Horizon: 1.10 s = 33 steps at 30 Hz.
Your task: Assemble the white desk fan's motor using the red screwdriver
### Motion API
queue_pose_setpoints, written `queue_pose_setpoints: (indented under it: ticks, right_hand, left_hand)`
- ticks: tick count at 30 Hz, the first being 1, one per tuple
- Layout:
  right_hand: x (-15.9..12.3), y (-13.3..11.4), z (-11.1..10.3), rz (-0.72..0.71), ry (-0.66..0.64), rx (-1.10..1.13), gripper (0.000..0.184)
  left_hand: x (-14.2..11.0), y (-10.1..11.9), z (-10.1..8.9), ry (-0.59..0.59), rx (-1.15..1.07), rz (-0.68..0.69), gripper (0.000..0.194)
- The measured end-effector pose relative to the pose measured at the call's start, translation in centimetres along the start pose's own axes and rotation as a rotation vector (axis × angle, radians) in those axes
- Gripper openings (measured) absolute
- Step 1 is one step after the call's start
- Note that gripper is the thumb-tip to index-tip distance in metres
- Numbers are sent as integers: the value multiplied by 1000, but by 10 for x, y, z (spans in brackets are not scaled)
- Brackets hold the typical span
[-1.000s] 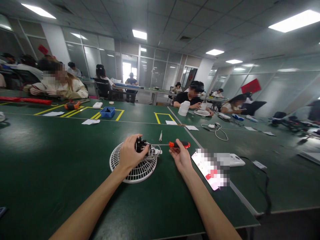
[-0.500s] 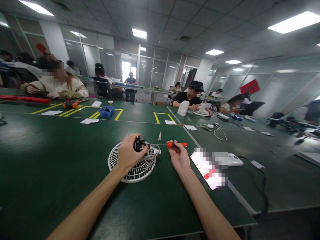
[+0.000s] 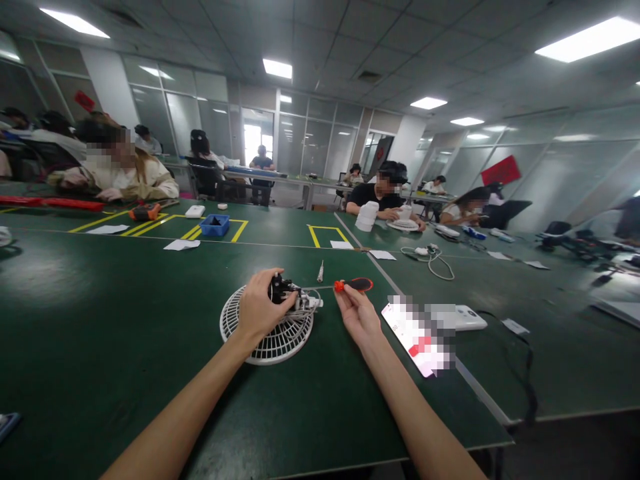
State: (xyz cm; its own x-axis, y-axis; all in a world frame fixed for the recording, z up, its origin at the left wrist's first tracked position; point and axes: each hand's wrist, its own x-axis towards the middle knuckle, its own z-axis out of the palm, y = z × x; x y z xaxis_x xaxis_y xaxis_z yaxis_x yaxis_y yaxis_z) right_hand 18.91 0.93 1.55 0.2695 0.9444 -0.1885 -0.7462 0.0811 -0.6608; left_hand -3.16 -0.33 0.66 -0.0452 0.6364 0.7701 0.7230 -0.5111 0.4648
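My left hand (image 3: 261, 303) is wrapped round a black fan motor (image 3: 283, 288) with white parts and thin wires at its right side. Beneath it a round white fan grille (image 3: 280, 343) lies on the green table. Between the fingers of my right hand (image 3: 359, 313) is a screwdriver (image 3: 361, 285) with a red and black handle. Its thin shaft points left, towards the motor's white end; whether the tip touches is too small to tell. Just beyond the shaft, a small pointed white piece (image 3: 321, 271) lies on the table.
A phone (image 3: 407, 337) with a lit screen lies right of my right hand, beside a white device (image 3: 470, 319). Farther back are a blue bin (image 3: 215, 225), a white cable (image 3: 440, 263) and paper slips (image 3: 183, 245). Across the table a person (image 3: 383, 193) handles white fan parts.
The screwdriver's handle has turned in my right fingers, showing more of its black side. My left hand keeps its hold on the motor. The view has shifted slightly.
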Motion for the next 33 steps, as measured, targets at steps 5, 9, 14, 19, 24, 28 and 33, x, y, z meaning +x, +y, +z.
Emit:
queue_pose_setpoints:
  ticks: [5, 9, 14, 19, 24, 28, 33]
  right_hand:
    - [-1, 2, 1, 13, 16, -11, 25]
    - [-3, 5, -1, 7, 46, -99, 29]
    - [-3, 2, -1, 8, 22, -61, 25]
    - [-3, 0, 2, 28, 15, -9, 22]
    - [-6, 4, 3, 33, 52, -67, 21]
    - [-6, 5, 1, 36, 45, -100, 28]
    - [-3, 3, -2, 37, -8, -54, 21]
  left_hand:
    - [0, 1, 0, 4, 8, 8, 44]
    - [0, 1, 1, 11, 9, 10, 43]
    - [0, -2, 2, 8, 6, 8, 43]
    - [0, -2, 2, 1, 6, 2, 43]
    - [0, -1, 1, -4, 6, 2, 43]
    - [0, 0, 0, -3, 8, 4, 44]
    - [0, 1, 0, 2, 8, 8, 44]
